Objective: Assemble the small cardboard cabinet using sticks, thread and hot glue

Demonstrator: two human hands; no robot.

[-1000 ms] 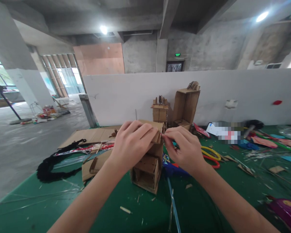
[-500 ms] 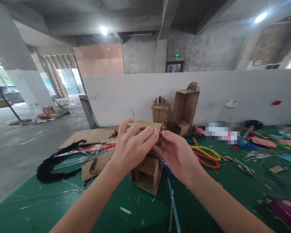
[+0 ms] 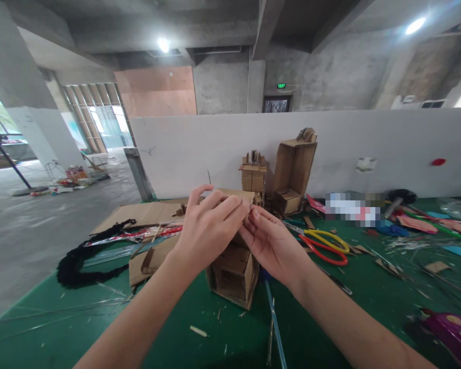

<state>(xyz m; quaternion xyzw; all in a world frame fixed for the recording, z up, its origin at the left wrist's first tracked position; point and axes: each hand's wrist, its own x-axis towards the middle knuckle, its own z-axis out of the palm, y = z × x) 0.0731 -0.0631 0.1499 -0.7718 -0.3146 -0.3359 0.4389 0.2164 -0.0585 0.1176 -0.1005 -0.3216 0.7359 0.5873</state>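
Observation:
A small cardboard box structure (image 3: 230, 277) with an open front compartment stands on the green table before me. My left hand (image 3: 213, 225) lies over its upper part, fingers bent and fingertips close to the box's top right edge. Against those fingertips, my right hand (image 3: 271, 241) pinches at the same edge with thumb and fingers closed. Whatever small piece is between the fingertips is too hidden to name. Much of the box's top is covered by my hands.
Scissors (image 3: 325, 246) with red and yellow handles lie to the right. Two cardboard constructions, a short one (image 3: 252, 179) and a tall one (image 3: 295, 171), stand by the white partition (image 3: 200, 148). Black fuzzy cord (image 3: 71, 269) curls at left; a purple tool (image 3: 451, 328) sits at lower right.
My right hand has shifted slightly left and down, its fingers drawing closer together. More of the scissors shows now. The box has stayed nearly in place.

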